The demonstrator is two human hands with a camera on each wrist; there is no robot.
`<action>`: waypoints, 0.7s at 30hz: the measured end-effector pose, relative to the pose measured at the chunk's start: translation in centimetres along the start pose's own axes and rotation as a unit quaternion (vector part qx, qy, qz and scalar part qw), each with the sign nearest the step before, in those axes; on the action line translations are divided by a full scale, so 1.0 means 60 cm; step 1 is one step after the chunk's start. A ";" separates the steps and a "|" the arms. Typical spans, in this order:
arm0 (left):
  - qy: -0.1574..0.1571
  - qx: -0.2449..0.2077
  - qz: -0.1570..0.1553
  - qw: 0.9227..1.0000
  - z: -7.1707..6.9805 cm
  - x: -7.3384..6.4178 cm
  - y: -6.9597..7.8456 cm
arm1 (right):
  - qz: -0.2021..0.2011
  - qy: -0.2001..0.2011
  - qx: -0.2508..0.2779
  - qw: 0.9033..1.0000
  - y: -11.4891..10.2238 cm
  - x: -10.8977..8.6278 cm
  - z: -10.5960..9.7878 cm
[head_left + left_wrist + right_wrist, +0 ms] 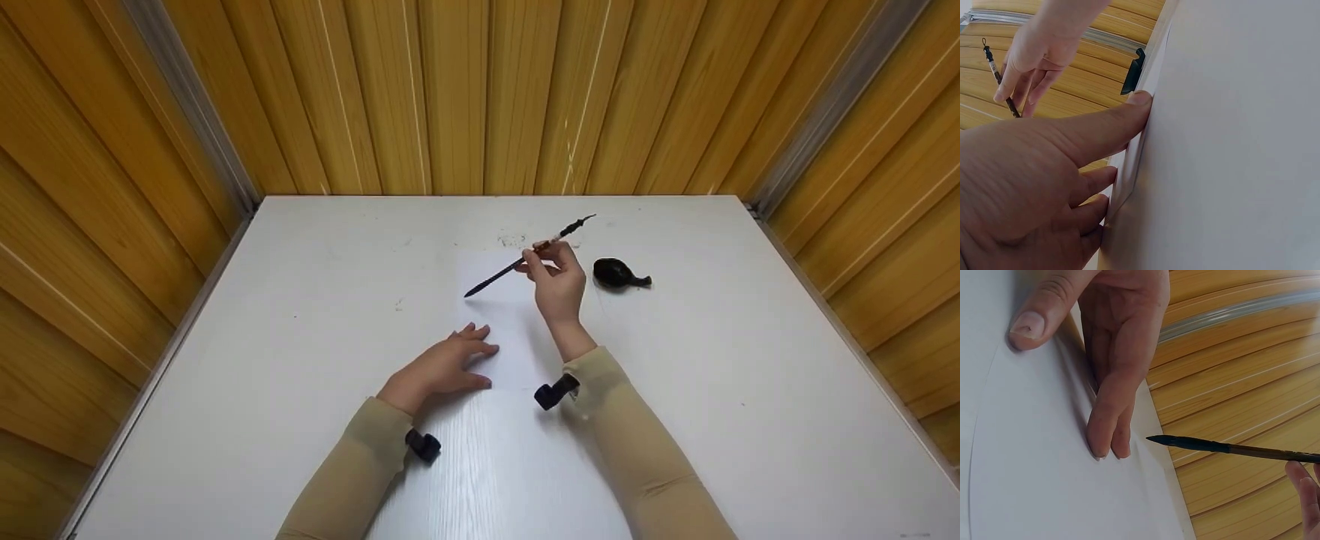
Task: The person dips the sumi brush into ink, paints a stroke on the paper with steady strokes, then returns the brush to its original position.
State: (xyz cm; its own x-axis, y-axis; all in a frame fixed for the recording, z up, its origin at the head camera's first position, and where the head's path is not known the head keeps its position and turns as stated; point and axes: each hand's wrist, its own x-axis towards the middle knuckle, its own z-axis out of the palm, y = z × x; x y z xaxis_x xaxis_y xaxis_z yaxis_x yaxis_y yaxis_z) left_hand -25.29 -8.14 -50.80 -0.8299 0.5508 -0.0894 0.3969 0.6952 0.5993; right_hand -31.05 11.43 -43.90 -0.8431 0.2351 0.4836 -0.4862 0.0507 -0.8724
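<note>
My right hand [559, 289] pinches a calligraphy brush [495, 279] by its handle, thumb against fingers. The brush slants, its dark pointed bristle tip [1185, 442] down to the left over a white sheet of paper [514, 367] and its hanging loop up to the right. In the right wrist view the tip shows near the left hand's fingertips. My left hand [442, 364] lies with spread fingers on the left part of the sheet, near its lower edge. Thumb and fingers [1095, 183] touch the paper in the left wrist view.
A black gourd-shaped object [615, 274] lies on the white table [300, 322], right of the right hand. Small dark specks [514, 240] mark the tabletop beyond the paper. Wood-panelled walls [450, 97] rise behind and on both sides. Each wrist wears a small black camera [555, 391].
</note>
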 end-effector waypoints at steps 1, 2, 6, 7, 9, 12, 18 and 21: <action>0.000 0.000 0.000 1.000 0.000 0.000 0.000 | 0.000 0.001 -0.002 1.000 0.001 0.000 0.001; 0.000 0.000 -0.001 1.000 0.000 0.000 0.000 | 0.001 0.001 -0.003 1.000 0.002 0.000 0.001; 0.000 0.001 -0.002 1.000 0.000 0.000 0.001 | 0.007 0.002 -0.003 1.000 0.011 0.000 0.003; 0.000 0.002 -0.003 1.000 0.000 0.000 0.001 | 0.009 0.002 -0.003 1.000 0.013 0.000 0.004; -0.001 0.002 -0.002 1.000 0.000 0.000 0.002 | 0.013 0.000 -0.003 1.000 0.016 0.000 0.004; -0.003 -0.001 0.001 1.000 -0.001 0.001 0.003 | 0.014 -0.005 -0.002 1.000 0.017 0.000 0.004; -0.004 -0.006 0.005 1.000 -0.001 0.003 -0.001 | 0.003 -0.011 0.004 1.000 0.039 0.004 0.000; -0.002 -0.005 0.006 1.000 -0.001 0.003 0.000 | 0.000 -0.010 0.005 1.000 0.062 0.011 0.000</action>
State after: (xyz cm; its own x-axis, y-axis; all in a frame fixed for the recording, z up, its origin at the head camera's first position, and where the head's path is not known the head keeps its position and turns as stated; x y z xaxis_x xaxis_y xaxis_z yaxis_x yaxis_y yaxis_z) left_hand -25.47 -8.10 -50.77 -0.8232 0.5612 -0.0861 0.4025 0.6837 0.6087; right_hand -33.40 11.80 -46.84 -0.8474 0.2163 0.4848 -0.4882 0.0412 -0.8718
